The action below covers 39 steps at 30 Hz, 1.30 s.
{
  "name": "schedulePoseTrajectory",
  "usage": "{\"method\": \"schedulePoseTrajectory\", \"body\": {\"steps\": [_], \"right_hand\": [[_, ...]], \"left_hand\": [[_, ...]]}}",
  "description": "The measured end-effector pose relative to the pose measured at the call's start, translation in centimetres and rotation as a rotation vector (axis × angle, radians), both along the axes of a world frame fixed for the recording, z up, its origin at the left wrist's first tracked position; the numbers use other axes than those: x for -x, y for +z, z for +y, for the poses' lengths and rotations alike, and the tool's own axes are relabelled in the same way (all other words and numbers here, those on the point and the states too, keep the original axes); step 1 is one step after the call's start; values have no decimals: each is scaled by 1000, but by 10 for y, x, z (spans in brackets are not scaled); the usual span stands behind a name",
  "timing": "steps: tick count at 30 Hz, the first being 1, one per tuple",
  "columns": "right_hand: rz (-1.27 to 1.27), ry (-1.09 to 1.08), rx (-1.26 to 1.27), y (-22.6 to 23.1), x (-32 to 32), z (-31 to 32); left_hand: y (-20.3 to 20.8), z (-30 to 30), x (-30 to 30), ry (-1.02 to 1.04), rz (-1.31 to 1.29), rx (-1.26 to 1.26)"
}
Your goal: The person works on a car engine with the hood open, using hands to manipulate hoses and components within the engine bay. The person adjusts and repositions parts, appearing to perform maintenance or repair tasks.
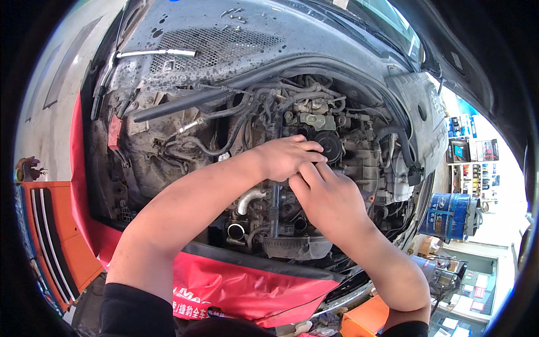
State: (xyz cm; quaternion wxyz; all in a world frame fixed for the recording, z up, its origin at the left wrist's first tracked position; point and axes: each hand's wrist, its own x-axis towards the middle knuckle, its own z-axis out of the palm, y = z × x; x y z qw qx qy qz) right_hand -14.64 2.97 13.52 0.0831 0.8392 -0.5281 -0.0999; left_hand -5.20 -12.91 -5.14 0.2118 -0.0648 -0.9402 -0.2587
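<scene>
Both of my hands meet over the middle of the open engine bay, at the engine (359, 151). My left hand (289, 158) reaches in from the left with its fingers curled, next to a round black cover (328, 146). Just below it, my right hand (332, 202) points up and left, its bent fingers closed against the left hand's fingertips. Whatever the fingers grip lies hidden beneath them. A bare metal pipe end (250, 200) and a ring-shaped opening (236, 232) show below my left forearm.
A long-handled ratchet wrench (154, 53) rests on the grey cowl at upper left, with several loose bolts (236, 19) farther back. A red fender cover (252, 286) drapes the front edge. An orange tool cabinet (67, 241) stands left, a blue drum (449, 216) right.
</scene>
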Motion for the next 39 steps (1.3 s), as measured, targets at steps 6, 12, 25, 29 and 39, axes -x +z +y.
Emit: {"method": "schedulePoseTrajectory", "body": {"steps": [6, 12, 25, 29, 39], "right_hand": [[-156, -94, -9, 16, 5, 13], [-530, -352, 74, 54, 26, 46], [-1375, -528, -484, 108, -34, 72], [-1453, -123, -449, 130, -63, 38], [-1541, 122, -331, 130, -84, 14]], "left_hand": [[21, 0, -4, -12, -103, 2], [48, -10, -19, 45, -180, -111], [101, -75, -106, 834, 87, -970], [122, -161, -104, 1208, 86, -552], [104, -265, -119, 1281, 58, -287]]}}
